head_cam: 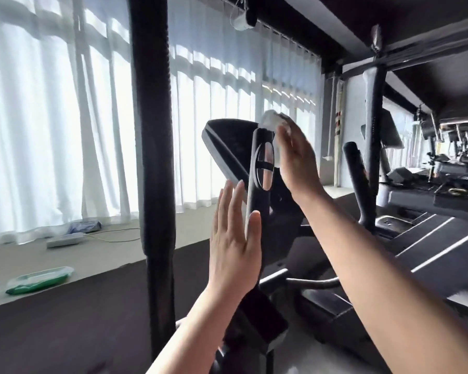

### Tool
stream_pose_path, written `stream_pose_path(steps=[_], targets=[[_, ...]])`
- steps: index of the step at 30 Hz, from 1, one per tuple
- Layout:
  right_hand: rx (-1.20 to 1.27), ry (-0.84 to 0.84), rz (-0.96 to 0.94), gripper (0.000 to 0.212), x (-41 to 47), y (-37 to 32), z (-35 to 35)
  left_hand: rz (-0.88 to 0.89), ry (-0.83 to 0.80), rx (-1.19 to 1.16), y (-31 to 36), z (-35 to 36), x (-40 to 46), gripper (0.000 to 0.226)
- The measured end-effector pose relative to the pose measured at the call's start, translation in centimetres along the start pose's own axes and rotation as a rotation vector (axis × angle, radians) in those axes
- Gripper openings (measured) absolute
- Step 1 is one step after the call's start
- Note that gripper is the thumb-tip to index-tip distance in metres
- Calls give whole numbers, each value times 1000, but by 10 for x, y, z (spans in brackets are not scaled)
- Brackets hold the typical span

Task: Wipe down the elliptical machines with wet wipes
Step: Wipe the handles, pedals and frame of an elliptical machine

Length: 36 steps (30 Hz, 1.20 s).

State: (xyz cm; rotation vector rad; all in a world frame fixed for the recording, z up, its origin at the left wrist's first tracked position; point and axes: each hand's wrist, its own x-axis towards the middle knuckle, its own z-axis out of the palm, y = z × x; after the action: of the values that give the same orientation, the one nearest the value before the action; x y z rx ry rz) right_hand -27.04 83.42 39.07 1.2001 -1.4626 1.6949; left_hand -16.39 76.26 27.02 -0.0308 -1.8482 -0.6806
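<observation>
Right hand [297, 160] grip presses wet wipe [271, 120] on handlebar [260, 174] top; left hand [234, 238] flat, fingers straight, against handlebar.

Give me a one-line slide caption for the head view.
Right hand wipes the elliptical's handlebar grip with a wet wipe; left hand steadies it.
</observation>
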Motion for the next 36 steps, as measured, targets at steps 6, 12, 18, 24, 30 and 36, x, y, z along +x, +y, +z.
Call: stream_pose_path(steps=[6, 12, 18, 24, 30, 36], targets=[[241, 139, 108, 35, -60, 14, 23, -25, 79, 24, -13, 23, 6, 46], [573, 111, 173, 35, -144, 27, 26, -64, 115, -33, -13, 22, 8, 42], [467, 67, 278, 48, -230, 33, 26, -116, 135, -76, -12, 22, 7, 45], [321, -65, 406, 41, -261, 71, 14, -129, 156, -113, -11, 25, 6, 42], [291, -38, 620, 47, -222, 131, 41, -158, 171, -198, -16, 27, 5, 45], [340, 50, 638, 49, -202, 144, 89, -153, 199, -138, -15, 30, 4, 42]])
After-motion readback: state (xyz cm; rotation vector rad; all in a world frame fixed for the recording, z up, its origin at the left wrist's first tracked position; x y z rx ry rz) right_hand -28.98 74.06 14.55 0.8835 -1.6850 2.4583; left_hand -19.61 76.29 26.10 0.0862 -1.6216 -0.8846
